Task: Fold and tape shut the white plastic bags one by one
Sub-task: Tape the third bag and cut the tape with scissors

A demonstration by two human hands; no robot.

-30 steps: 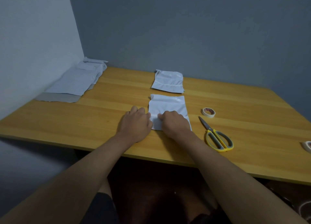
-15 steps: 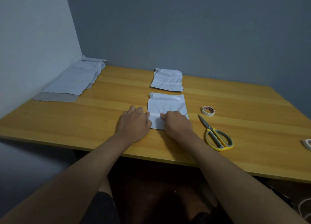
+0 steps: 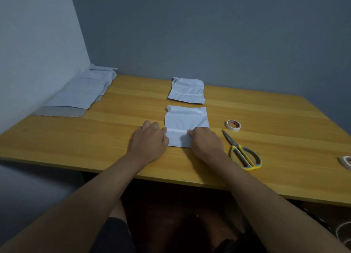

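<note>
1. A white plastic bag (image 3: 187, 123) is lying flat between the hands, a strip of tape (image 3: 176, 132) already crossing its folded flap; sealing is judged nearly finished.
2. The left hand (image 3: 150, 141) is resting at the bag's left edge and the right hand (image 3: 206, 142) is lying on its near right corner, both with fingers curled under; whether they are pinching or pressing cannot be told.
3. Just beyond the hands a second folded bag (image 3: 187, 90) is lying, apparently done; far to the left a stack of bags (image 3: 79, 93) is waiting.
4. Right of the right hand, yellow scissors (image 3: 244, 153) and a tape roll (image 3: 233, 125) are lying on the wooden table (image 3: 76, 138); grey walls (image 3: 209, 34) are enclosing it.
</note>
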